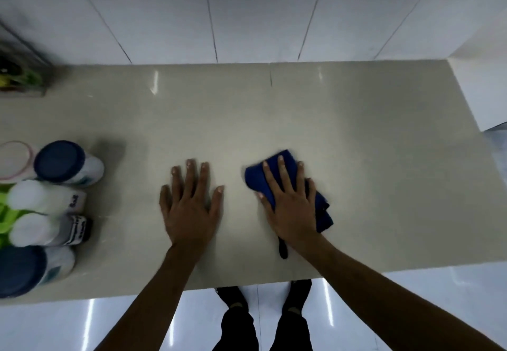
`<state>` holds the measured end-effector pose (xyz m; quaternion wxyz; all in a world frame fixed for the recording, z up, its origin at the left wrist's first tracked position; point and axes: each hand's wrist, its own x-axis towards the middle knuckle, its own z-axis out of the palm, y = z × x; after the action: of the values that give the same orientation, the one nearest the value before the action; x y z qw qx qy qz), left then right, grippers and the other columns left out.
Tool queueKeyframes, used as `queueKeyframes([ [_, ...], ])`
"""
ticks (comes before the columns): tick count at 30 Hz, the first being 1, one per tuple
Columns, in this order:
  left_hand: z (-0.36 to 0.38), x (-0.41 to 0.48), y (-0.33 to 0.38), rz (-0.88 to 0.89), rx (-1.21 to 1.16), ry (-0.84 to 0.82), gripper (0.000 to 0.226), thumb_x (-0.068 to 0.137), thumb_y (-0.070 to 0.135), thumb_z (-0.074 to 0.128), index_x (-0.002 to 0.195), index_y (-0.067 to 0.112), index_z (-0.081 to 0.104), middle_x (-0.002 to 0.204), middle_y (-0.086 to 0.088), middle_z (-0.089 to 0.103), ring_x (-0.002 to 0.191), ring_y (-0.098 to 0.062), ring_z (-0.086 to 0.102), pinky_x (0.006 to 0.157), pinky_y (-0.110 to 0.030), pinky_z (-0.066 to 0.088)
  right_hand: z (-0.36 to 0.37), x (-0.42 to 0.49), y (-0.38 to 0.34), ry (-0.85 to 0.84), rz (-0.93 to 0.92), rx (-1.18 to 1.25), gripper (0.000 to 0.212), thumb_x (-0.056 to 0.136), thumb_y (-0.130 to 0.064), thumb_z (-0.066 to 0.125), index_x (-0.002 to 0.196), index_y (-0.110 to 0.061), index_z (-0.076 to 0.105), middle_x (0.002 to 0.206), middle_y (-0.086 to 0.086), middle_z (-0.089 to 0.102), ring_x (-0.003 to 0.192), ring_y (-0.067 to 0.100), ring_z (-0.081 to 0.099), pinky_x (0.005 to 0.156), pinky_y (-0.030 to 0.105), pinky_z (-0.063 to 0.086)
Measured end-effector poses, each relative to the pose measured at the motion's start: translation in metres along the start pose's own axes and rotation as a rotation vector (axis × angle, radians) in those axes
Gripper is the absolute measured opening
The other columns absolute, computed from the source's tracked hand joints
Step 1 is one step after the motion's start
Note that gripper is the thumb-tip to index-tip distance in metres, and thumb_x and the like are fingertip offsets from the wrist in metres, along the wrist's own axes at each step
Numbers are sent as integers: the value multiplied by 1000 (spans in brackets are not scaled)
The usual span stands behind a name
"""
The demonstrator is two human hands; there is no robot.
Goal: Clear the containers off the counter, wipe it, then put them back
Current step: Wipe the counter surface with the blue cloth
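**Wiping stage, head view.** The blue cloth [253,179] lies bunched on the tabletop [356,136], right of centre and near the front edge. Its long axis runs from far-left to near-right, and a dark strap trails toward the person. The right hand [292,208] presses it flat from above, its fingers [281,169] straight and spread across the fabric, pointing at the tiled wall [247,21]. The left hand [190,208] rests palm-down on bare surface just beside the cloth, its fingers [192,175] likewise straight and apart, holding nothing. The containers stand grouped at the left edge, well apart from the cloth: two blue-lidded jars [63,162], two white-capped bottles [33,197] and a pink-rimmed tub [15,160]. They lie on the left hand's side, so that hand is the nearer for returning them. Wiping appears unfinished, and open surface extends right of and beyond the cloth.
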<state>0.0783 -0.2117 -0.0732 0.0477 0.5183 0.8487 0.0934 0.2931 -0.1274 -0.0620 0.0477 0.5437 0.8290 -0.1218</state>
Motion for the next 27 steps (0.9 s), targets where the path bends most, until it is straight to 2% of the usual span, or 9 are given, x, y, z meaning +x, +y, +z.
queueKeyframes([
  [4, -5, -6, -10, 24, -19, 10, 69, 110, 65, 27, 173, 41, 14, 183, 8, 9, 171, -26, 6, 135, -55, 16, 6, -45, 31, -14, -76, -46, 72, 105, -64, 29, 166, -38, 2, 176, -4, -1, 162, 36, 3, 121, 59, 27],
  [8, -3, -4, -14, -6, -27, 10, 67, 111, 65, 30, 173, 41, 16, 183, 9, 9, 171, -25, 6, 134, -55, 16, -3, -34, 49, -28, -51, -51, 74, 102, -64, 34, 166, -40, 7, 176, -3, 3, 161, 40, 8, 120, 59, 30],
  [12, 0, -4, -18, -13, -26, 21, 68, 110, 66, 31, 172, 41, 18, 183, 10, 10, 171, -24, 7, 134, -53, 15, -7, 27, 17, -12, -3, -53, 73, 101, -69, 29, 166, -41, 9, 176, 3, 9, 158, 46, 15, 119, 63, 30],
  [14, 0, -5, -23, -26, -20, 6, 69, 110, 67, 29, 173, 42, 14, 183, 10, 7, 171, -24, 3, 135, -52, 13, -7, 60, -13, -21, 38, -34, 72, 100, -73, 21, 165, -43, 7, 176, 3, 8, 157, 48, 13, 119, 66, 28],
  [17, 0, -7, -34, -82, -3, -4, 69, 111, 66, 25, 173, 41, 9, 183, 10, 3, 171, -24, -1, 135, -53, 13, -7, 84, -66, -17, 38, -8, 72, 100, -76, 18, 164, -46, 5, 176, 0, 6, 156, 51, 9, 119, 68, 23],
  [22, -6, -14, -56, -117, -11, -42, 68, 111, 61, 21, 173, 40, 4, 184, 8, -1, 171, -25, -5, 134, -60, 15, 11, 35, -130, -17, -199, 4, 69, 104, -68, 24, 165, -42, 8, 177, -2, 0, 160, 45, 3, 124, 64, 15],
  [25, -11, -25, -71, -60, 28, -76, 75, 107, 71, 18, 173, 40, -1, 184, 7, -7, 170, -25, -10, 135, -59, 12, 25, -12, -115, -33, -261, -20, 69, 106, -60, 30, 166, -38, 3, 176, -3, -3, 162, 37, 1, 125, 61, 19],
  [27, -15, -32, -78, -55, 25, -60, 77, 107, 73, 24, 173, 41, 1, 183, 9, -6, 170, -24, -10, 136, -57, 11, 26, -30, -82, -27, -238, -40, 70, 104, -58, 30, 166, -38, 6, 176, -5, 1, 162, 36, 4, 123, 60, 26],
])
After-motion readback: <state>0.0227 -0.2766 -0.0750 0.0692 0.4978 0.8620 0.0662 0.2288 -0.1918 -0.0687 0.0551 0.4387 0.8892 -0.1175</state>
